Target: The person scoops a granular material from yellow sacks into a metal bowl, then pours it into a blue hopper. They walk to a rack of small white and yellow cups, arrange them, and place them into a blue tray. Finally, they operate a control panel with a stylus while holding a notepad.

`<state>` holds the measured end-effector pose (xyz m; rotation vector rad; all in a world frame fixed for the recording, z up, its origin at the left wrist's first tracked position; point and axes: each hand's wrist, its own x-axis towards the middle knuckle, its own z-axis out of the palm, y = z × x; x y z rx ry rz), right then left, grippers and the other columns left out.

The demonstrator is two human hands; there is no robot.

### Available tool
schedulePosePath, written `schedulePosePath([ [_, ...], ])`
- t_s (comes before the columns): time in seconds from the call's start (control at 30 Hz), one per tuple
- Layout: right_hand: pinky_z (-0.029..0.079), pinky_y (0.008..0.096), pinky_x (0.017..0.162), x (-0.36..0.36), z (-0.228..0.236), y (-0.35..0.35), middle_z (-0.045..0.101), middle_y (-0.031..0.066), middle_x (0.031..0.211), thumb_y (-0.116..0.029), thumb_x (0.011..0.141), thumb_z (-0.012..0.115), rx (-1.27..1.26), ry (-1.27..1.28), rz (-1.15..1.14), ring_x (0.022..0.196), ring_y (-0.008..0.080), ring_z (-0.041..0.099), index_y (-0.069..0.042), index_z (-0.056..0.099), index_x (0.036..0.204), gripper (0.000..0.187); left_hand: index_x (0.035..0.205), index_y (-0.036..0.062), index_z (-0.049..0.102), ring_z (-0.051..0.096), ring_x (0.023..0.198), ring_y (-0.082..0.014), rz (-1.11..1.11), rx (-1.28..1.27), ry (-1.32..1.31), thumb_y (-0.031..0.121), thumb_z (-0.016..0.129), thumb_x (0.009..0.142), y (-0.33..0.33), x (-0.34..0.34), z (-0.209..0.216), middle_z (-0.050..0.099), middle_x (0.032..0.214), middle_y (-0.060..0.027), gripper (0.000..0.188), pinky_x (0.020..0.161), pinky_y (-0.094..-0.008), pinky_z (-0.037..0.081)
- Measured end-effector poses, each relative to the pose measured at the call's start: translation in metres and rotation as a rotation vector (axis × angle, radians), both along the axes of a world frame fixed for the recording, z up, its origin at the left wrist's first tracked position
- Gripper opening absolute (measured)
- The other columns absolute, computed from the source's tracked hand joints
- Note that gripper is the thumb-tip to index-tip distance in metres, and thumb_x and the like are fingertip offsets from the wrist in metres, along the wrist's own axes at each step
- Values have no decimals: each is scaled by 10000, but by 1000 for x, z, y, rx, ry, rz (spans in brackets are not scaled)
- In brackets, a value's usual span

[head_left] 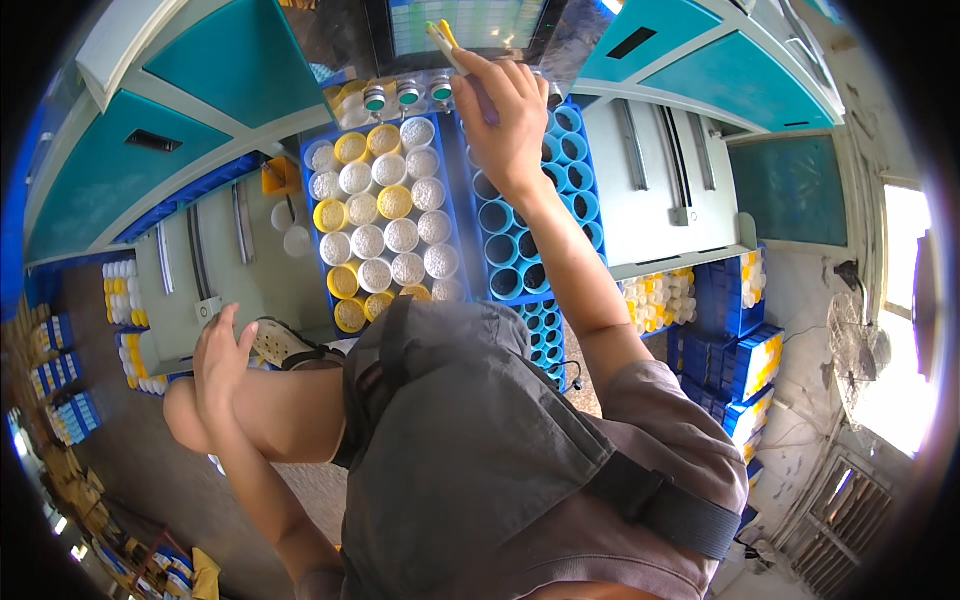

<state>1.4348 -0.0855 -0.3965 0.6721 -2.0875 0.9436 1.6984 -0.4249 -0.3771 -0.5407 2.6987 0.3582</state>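
My right hand [503,125] reaches up past the trays, its fingers closed round a slim two-pronged tool [441,45] with a yellow tip and a pale green-white one. A purple part of it shows beneath my fingers, and its exact kind is unclear. The tips stand before a lit screen [465,25]. My left hand [222,350] is held by my knee, fingers stretched out, with nothing in it. Below my right hand lie a blue tray [313,225] of white and yellow cups [401,235] filled with white granules, and another tray of blue cups [496,217] with dark insides.
Round green push buttons [408,95] line the panel below the screen. Teal cabinet panels [232,70] flank it, with pale machine bays [655,180] beneath. Stacked blue crates [735,365] of cups stand at the right, beside a fan [858,350]. More cup trays [68,370] lie at the left.
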Motion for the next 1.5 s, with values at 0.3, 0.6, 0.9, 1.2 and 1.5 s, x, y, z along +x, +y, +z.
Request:
schedulePosePath([
  [0.3,368,362,741,5,-9,5,598,22,789,-141,873,730,-11,-11,16,772,214,568,-90,711,1121,254,1173,-20,673,645,1122,-275,-80,575,619,117,723,894,96,-18,57,686,1180,-138,315,973,-363,489],
  [0.6,376,367,779,18,-13,8,589,20,796,-131,880,719,-18,-59,-1,792,212,567,-83,706,1117,243,1034,174,770,577,859,-219,-477,1769,870,236,861,787,196,-7,139,638,971,-77,270,626,-332,498],
  [0.9,379,347,755,20,-10,3,614,38,799,-111,903,693,-32,-74,11,749,209,548,-64,706,1162,264,942,186,795,520,697,-212,-682,1935,709,246,895,705,196,-3,130,622,870,-45,264,582,-333,408],
  [1.2,387,381,753,12,-13,-6,606,40,801,-159,881,725,-31,-95,12,774,233,577,-87,706,1106,237,1000,198,798,520,741,-214,-755,2013,612,222,870,742,194,-10,126,619,939,-48,269,614,-338,411],
  [1.5,382,359,733,17,-19,-6,588,28,771,-115,869,724,4,-119,21,742,209,556,-85,716,1135,268,1018,201,798,524,756,-213,-791,2015,561,223,854,769,193,-17,125,623,956,-50,256,645,-341,419],
])
